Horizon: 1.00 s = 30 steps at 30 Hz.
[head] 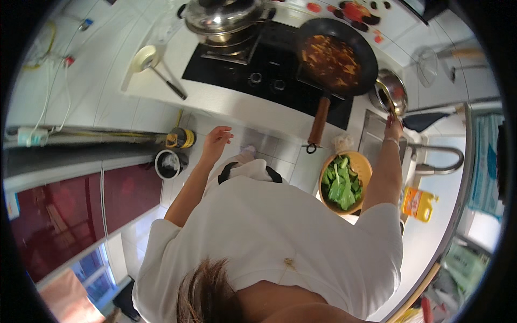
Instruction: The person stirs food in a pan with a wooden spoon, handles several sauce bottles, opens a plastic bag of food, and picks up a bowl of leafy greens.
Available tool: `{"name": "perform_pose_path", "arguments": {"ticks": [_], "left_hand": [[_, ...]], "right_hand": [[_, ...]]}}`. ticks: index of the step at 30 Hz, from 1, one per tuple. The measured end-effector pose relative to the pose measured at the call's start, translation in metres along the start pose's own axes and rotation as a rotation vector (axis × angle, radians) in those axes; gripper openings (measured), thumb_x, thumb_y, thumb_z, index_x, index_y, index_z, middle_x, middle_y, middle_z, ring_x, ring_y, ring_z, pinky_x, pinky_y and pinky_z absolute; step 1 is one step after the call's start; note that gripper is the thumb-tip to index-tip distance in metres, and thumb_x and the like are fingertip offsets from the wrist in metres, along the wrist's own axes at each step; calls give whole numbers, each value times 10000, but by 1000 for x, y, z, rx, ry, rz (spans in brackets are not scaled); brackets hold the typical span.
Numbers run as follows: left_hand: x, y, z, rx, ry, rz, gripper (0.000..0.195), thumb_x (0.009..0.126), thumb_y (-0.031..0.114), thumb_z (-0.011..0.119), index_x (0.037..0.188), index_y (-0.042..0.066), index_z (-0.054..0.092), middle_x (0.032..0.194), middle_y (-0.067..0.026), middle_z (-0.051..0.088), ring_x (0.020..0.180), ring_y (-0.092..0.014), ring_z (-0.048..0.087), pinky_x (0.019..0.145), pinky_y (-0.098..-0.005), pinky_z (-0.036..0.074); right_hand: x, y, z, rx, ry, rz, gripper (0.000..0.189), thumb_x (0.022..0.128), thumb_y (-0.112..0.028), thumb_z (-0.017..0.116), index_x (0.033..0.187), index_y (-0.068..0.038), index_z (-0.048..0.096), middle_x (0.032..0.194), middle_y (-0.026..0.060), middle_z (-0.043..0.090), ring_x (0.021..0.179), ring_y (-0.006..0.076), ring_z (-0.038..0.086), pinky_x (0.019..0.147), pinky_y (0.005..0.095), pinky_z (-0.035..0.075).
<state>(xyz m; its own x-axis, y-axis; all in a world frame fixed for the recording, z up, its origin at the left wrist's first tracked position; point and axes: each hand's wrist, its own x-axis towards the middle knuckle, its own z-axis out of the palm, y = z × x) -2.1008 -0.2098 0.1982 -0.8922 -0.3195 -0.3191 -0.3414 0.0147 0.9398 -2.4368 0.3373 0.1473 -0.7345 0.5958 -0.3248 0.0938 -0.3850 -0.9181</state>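
My left hand (218,139) hangs in the air in front of the counter edge, fingers loosely curled and holding nothing. My right hand (394,128) reaches to the far right, to a shiny metal bowl (398,95) beside the wok. A thin brownish strip runs from my fingers along the bowl; whether I grip it or the rim is too small to tell. The dark wok (365,76) stands on the black gas hob (230,74), its wooden handle (320,119) pointing towards me. Sliced food in brown sauce (329,58) lies in it.
A lidded steel pot (226,16) stands on the left burner. A ladle (167,82) rests in a pale dish (144,56). Green leaves (341,181) fill a tan basin (365,163) by the sink (373,125). The faucet (442,169) and a yellow jug (418,204) are at right.
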Motion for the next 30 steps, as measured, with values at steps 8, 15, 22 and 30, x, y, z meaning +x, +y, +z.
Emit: {"name": "perform_pose_path", "arguments": {"ticks": [8,15,22,30], "left_hand": [[-10,6,12,-29,16,40,167,844,63,511,994,7,559,830,-73,613,756,-121,579,655,-241,468],[8,2,52,-25,-96,261,192,828,105,548,998,15,542,835,-67,610,724,-147,576,655,-258,466],[-33,76,117,254,-83,566,302,806,144,574,1082,51,494,1077,-115,524,948,-260,517,796,-344,425],[-65,34,137,398,-175,854,437,841,243,454,1228,48,395,1131,-190,487,998,-371,475,855,-465,356]], "right_hand": [[-57,-6,5,-59,-111,242,349,897,-228,407,1186,-36,368,1064,166,531,885,271,569,740,317,483],[-169,-29,-41,409,-509,263,154,891,-195,460,900,-72,552,868,52,599,738,155,564,660,287,467],[-387,-3,-19,350,-929,663,315,902,-332,424,931,-48,558,973,85,586,958,195,513,844,316,386],[-439,75,7,465,-895,1147,639,879,-544,280,1234,-19,367,1233,102,438,1133,250,414,1003,380,267]]}}
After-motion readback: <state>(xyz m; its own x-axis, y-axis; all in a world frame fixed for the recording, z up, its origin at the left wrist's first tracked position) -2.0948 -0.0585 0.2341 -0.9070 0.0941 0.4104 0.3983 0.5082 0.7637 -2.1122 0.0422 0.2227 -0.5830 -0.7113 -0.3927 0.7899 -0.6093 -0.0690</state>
